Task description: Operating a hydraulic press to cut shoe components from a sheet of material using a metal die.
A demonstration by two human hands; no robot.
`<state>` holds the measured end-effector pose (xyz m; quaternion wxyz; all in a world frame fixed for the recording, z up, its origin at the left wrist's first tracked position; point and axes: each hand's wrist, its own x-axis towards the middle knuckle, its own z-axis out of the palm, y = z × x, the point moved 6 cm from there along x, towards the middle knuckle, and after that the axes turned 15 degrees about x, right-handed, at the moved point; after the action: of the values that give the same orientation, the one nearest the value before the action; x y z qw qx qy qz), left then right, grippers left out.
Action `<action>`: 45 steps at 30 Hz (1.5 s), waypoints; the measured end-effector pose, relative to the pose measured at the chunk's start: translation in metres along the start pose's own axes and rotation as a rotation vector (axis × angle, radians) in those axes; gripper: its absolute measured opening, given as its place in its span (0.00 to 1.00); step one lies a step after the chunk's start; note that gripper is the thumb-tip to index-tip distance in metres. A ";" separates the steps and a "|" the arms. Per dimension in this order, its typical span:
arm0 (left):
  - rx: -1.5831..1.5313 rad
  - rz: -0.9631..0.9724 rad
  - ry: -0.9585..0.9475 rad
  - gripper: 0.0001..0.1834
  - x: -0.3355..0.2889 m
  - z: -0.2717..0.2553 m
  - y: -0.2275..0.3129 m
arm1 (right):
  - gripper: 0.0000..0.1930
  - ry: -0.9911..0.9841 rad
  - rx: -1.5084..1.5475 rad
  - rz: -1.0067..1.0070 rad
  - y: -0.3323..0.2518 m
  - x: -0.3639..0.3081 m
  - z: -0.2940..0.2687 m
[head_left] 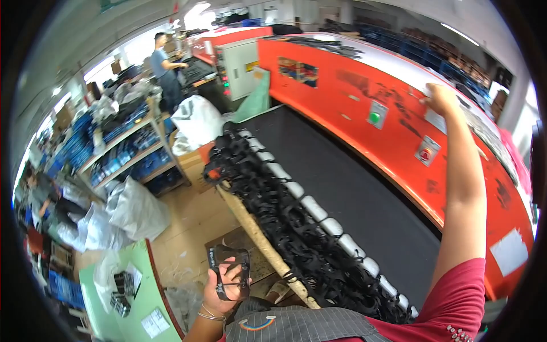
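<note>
My left hand point(219, 299), with a thin bracelet at the wrist, is held low in front of me, palm up. Its fingers curl through a black looped strap piece point(214, 260) with pale marks. Stretched far to the right, my right hand point(441, 101) is closed at the top edge of the red machine housing point(347, 108). Whatever its fingers grip there is hidden. Between my hands lies a long row of tangled black straps point(285, 231), looped along a white segmented bar point(320, 212) beside the black conveyor belt point(342, 176).
A green button point(374, 117) and a red button point(424, 154) sit on the housing. At the lower left stands a green table point(108, 319) with small black pieces. White sacks point(137, 211) and a loaded shelf point(122, 139) stand behind it. A person point(165, 71) stands farther back.
</note>
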<state>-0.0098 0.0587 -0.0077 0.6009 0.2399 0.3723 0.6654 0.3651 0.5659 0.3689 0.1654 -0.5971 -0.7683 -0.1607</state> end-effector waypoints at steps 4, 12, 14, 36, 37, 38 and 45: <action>-0.164 0.099 0.113 0.38 -0.027 0.000 0.017 | 0.25 0.078 0.081 -0.092 -0.012 -0.007 -0.022; -0.481 0.099 -0.009 0.49 0.031 0.000 0.029 | 0.29 0.104 0.694 -0.578 -0.065 -0.146 -0.076; -0.552 0.101 -0.121 0.47 0.042 -0.002 0.029 | 0.24 -0.357 0.772 -0.902 -0.142 -0.194 -0.019; -0.775 0.288 -0.304 0.31 0.047 -0.117 0.014 | 0.35 -0.221 0.680 -0.362 -0.185 -0.303 0.152; -0.853 0.415 -0.512 0.31 0.045 -0.113 0.028 | 0.35 -0.226 0.653 -0.324 -0.158 -0.301 0.136; -0.828 0.463 -0.512 0.31 0.044 -0.112 0.038 | 0.35 -0.228 0.627 -0.283 -0.130 -0.300 0.116; -0.721 0.250 -0.123 0.30 0.038 -0.124 0.017 | 0.33 -0.063 0.852 0.061 -0.125 -0.340 0.138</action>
<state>-0.1218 0.0697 -0.0742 0.5822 0.0962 0.0454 0.8060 0.3144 0.3043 0.0874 0.3783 -0.5024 -0.7528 0.1944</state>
